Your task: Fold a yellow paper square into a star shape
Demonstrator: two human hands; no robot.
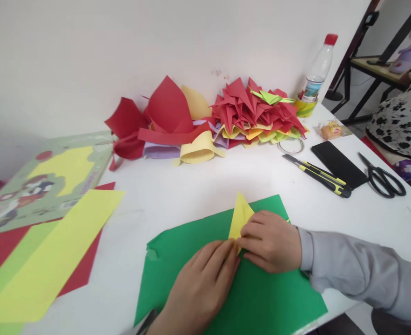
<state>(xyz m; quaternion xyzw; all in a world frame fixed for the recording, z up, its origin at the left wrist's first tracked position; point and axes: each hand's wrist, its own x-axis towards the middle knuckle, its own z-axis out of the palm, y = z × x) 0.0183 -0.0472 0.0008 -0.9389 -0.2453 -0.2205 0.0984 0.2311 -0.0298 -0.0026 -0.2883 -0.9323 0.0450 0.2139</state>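
While two hands are meeting over it, the yellow paper (240, 214) is lying on the green board (264, 298), close to the board's far edge. Its pointy tip is poking past that edge, and I cannot tell if the tip is lifting up. The left hand (205, 281) is pinching the low end of the paper with its fingertips close together. The right hand (271, 242) is pinching the paper's right side. The fingers are hiding some of the low part.

The paper is looking thin and light, so it is probably needing a soft touch. It is likely bending easily, keeping each crease, and tearing if someone is pulling hard. It is probably not slipping much. The folded edges are seeming the stiffest, so they are making the best place to hold. The thin tip is perhaps crumpling most easily.

To the left of the board, a yellow strip (62, 251) is lying. Past the board's far edge, many folded shapes (170, 109) are sitting in a heap. To the right, beyond the board, a cutter (320, 177), a phone (340, 163) and scissors (380, 179) are resting.
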